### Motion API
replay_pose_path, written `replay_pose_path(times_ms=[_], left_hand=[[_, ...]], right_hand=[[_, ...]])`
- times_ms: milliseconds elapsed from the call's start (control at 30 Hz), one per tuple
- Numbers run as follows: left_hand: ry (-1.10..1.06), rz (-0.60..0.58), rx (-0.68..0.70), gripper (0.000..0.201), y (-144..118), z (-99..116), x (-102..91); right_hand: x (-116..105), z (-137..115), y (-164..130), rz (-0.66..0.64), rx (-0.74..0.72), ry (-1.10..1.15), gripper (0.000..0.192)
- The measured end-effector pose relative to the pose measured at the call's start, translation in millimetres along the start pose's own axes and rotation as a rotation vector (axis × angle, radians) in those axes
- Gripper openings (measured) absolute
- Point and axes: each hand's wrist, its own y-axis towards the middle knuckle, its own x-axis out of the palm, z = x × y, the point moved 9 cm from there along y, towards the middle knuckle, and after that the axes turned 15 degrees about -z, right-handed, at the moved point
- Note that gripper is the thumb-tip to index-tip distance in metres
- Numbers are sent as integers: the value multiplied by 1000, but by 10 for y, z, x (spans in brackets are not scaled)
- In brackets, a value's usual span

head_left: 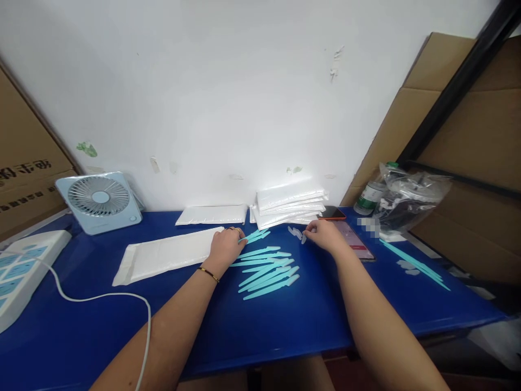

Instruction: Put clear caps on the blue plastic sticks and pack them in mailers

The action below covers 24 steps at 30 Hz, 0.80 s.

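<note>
Several turquoise eyebrow razors (pixel 271 279) lie in a loose fan on the blue table, some with clear caps on their blade ends. My left hand (pixel 228 245) is closed around the handle ends of a few more razors (pixel 257 235), just behind that fan. A white padded mailer (pixel 163 256) lies flat beside and partly behind this hand. Farther right, my right hand (pixel 323 236) pinches a small clear blade cap (pixel 304 238) between thumb and finger. Other loose clear caps (pixel 294 232) rest on the table at its fingertips.
White mailers (pixel 288 203) are stacked against the wall, with another mailer (pixel 211 214) beside them. A phone (pixel 352 241) lies by my right forearm. More razors (pixel 415 263) are at the right. A fan (pixel 100 201), power strip (pixel 28 271) and white cable (pixel 101 296) occupy the left.
</note>
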Motion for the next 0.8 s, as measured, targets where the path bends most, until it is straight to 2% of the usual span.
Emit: replay_pose_path(times_ms=[100,233,367,500,567,700,800], left_hand=[[-10,16,6,17,8,-8,2],[-29,66,33,17,-11,16,-55],[-63,121,59,20,-61,52,-147],[-151,108,97,21,-105,95,-184],[-210,90,123,20,-118,115,-182],[-323,64,182,18,-118,157,-165],[-368,40,192,17,-102,173,-141]], right_hand=[[111,23,17,-39,61,-32,27],[218,8,22,-106,100,-39,16],[208,-27,-5,-102,121,-102,12],[149,-52,-42,-50,108,-110,6],[144,-172,-55,-44,-20,-27,4],[172,-605,-152,-108,-422,371,17],[157,-815,-236,-91,-525,532,27]])
